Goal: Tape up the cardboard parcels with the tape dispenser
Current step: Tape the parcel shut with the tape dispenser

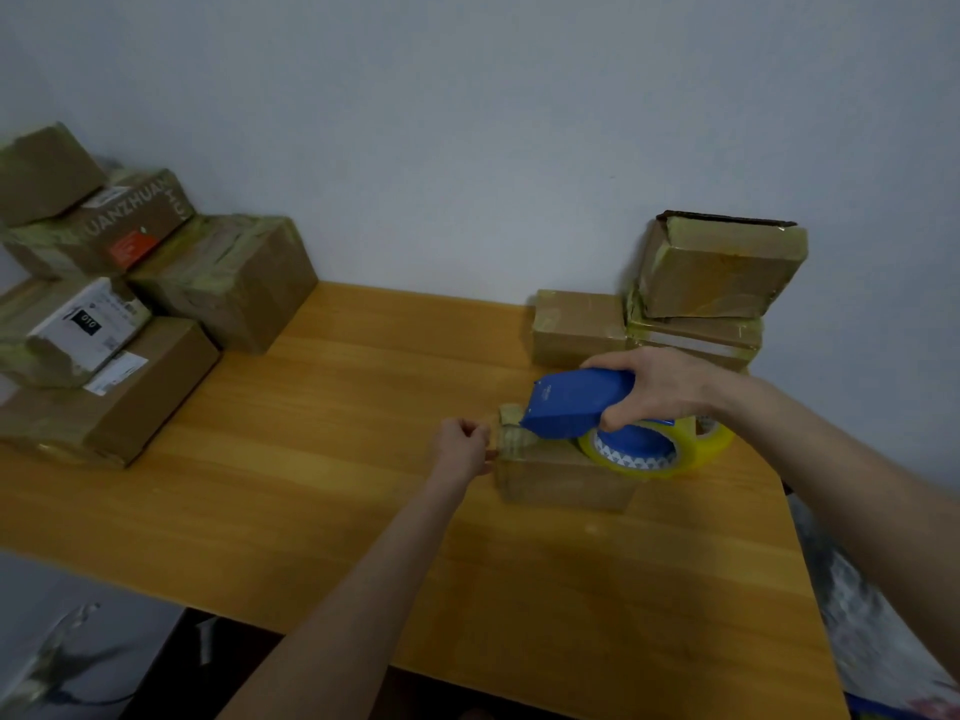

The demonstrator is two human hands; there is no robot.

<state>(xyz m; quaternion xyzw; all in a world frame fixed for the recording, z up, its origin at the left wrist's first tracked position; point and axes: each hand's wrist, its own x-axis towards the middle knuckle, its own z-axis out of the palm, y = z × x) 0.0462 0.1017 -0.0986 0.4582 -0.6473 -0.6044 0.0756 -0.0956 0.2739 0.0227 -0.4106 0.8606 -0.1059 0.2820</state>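
Now both bare forearms are reaching out over the smooth, yellow-brown wooden tabletop (337, 459) toward its far right part. The left hand (460, 446) is curling its fingers closed, pinching something at the left end of a small cardboard parcel (561, 478); what it pinches is too small to tell. The right hand (660, 389) is wrapping its fingers around the blue plastic tape dispenser (576, 402), tilting its nose down onto the parcel's top. A glossy yellowish tape roll (654, 452) is sitting on the dispenser's round blue hub. Behind them, three taped boxes (717, 272) are crowding the far right corner, two of them stacked. At the far left corner, five matte brown boxes (228, 278) are piling up, creased with greenish tape, some bearing white labels.
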